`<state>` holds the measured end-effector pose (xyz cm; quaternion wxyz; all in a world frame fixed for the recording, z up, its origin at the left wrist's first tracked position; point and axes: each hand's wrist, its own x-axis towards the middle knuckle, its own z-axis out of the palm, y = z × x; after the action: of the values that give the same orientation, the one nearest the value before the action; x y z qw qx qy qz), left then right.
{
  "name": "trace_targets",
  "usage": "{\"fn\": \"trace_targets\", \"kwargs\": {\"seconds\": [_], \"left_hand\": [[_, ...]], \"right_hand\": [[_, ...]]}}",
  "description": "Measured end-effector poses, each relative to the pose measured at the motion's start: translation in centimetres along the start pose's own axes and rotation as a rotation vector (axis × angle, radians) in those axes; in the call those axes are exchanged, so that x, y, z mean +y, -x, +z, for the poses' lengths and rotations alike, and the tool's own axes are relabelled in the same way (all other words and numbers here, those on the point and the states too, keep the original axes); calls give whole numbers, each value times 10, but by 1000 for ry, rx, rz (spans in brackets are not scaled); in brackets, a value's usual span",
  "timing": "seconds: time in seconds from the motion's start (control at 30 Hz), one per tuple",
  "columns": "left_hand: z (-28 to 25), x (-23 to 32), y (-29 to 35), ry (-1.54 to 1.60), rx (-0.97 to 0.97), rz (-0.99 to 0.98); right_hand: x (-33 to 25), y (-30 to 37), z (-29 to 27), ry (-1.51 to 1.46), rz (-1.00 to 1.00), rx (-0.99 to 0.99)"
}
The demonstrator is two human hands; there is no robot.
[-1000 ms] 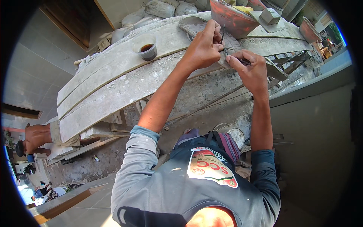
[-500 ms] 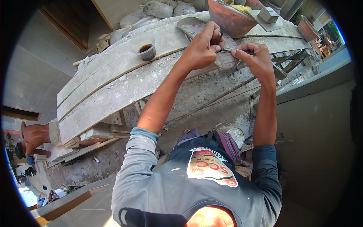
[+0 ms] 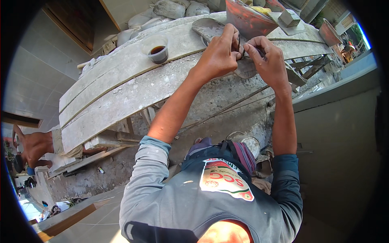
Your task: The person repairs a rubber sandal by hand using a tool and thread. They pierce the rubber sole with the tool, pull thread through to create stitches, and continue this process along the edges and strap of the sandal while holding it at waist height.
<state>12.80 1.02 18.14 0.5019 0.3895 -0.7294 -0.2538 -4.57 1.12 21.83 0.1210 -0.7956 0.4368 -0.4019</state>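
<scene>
Above the plank bench, my left hand is closed, thumb and fingers pinching a thin dark strip. My right hand is closed too, its fingertips meeting the strip close beside the left thumb. Just what the strip is, and how it runs between the fingers, is hidden. Beneath both hands lies a worn grey sandal, sole-shaped and dusty, partly covered by my left hand. To the left, a clear plastic cup with dark liquid stands on the planks.
The dusty plank bench curves across the view. An orange-red tub and a grey block stand beyond my hands. Filled sacks are piled behind. A white bucket is on the floor below. Another person bends at far left.
My hands have come closer together; the right one moved left and turned, and the dark piece stretched between them is now mostly hidden. The person at far left has shifted an arm.
</scene>
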Motion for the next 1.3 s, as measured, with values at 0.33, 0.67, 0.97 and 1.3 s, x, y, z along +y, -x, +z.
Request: {"fn": "trace_targets", "kwargs": {"seconds": [0.33,0.67,0.97,1.3], "left_hand": [[1,2,-2,27,-27,7],[1,-5,4,165,-98,20],[-5,7,4,-151,-89,146],[-11,13,-1,-121,-145,24]], "right_hand": [[20,-1,-9,-102,-158,-146],[34,-17,-1,44,-255,-190],[26,-19,3,81,-290,-41],[24,19,12,-83,-64,38]]}}
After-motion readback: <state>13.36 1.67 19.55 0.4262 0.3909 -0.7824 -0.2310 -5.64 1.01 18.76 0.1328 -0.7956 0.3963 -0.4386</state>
